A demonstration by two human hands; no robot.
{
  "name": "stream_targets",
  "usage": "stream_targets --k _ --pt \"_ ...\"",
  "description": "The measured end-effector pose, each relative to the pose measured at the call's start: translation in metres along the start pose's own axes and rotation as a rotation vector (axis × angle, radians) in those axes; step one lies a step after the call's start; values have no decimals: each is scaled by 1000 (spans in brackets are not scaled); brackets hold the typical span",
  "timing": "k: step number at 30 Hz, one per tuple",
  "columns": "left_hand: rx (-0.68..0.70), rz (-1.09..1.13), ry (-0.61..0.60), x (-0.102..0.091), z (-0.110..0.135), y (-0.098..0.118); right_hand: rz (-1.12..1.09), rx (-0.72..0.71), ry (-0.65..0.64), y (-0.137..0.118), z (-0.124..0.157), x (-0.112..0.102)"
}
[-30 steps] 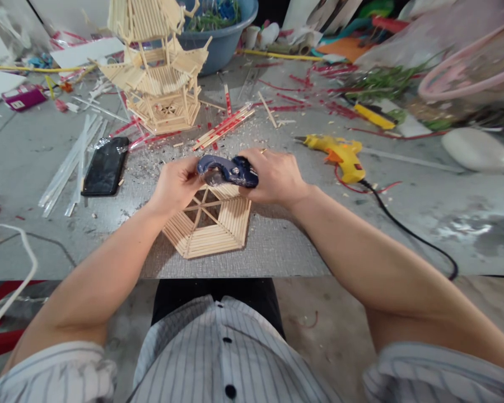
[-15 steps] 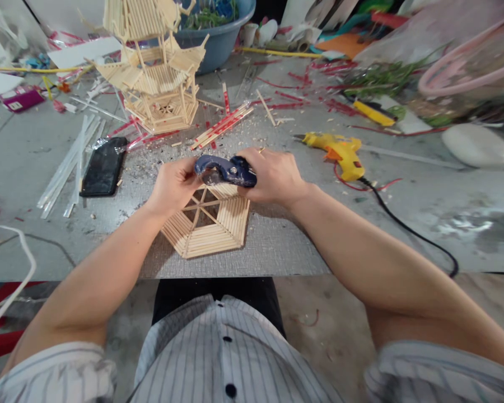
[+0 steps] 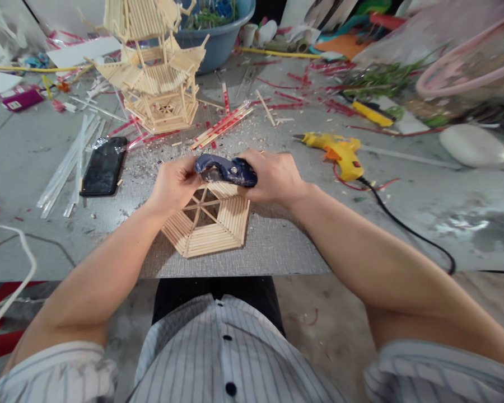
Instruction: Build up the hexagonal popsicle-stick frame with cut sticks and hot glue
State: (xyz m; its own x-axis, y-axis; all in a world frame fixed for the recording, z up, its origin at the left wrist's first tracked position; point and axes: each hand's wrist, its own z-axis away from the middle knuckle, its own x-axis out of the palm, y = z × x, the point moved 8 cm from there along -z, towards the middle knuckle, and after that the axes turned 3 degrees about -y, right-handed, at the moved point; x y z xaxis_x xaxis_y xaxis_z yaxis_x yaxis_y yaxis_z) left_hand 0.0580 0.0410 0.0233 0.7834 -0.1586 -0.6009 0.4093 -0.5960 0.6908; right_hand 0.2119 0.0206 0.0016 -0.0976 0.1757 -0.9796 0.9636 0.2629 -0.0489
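Observation:
My right hand (image 3: 274, 174) is wrapped round a dark blue hand cutter (image 3: 227, 169), which has a curved jaw and a rivet. The cutter's curved end points left, towards my left hand (image 3: 174, 182). My left fingers are pinched together beside that jaw, and what they hold is hidden. Just below both hands, a hexagonal panel of thin wooden sticks (image 3: 212, 242) lies on the table, with spokes crossing its open centre. The cutter covers part of the panel's far edge.
A tiered stick pagoda (image 3: 162, 78) stands at the back left, before a blue basin (image 3: 218, 39). A black phone (image 3: 103, 167) lies beside clear glue sticks (image 3: 69, 162). Red-wrapped sticks (image 3: 222, 127) lie beyond the hands. Right are a yellow glue gun (image 3: 340, 151) and a white mouse (image 3: 474, 145).

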Motion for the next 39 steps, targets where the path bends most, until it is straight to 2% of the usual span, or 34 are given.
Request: stream_targets --k 14,16,22,25,30,39 --pt "-12 16 -23 0 -2 -4 1 41 -43 -1 0 0" --pt "-36 27 -52 2 -2 -5 8 67 -15 2 -1 -2" --pt "-150 0 -233 10 -2 -12 -56 188 198 40 -5 -3" --pt "-206 -38 -378 17 1 -15 -60 211 158 50 -9 6" --pt "-227 -33 -612 31 9 -14 -70 188 52 42 -11 15" --pt "-184 -32 -750 46 20 -3 -58 102 19 37 -11 26"
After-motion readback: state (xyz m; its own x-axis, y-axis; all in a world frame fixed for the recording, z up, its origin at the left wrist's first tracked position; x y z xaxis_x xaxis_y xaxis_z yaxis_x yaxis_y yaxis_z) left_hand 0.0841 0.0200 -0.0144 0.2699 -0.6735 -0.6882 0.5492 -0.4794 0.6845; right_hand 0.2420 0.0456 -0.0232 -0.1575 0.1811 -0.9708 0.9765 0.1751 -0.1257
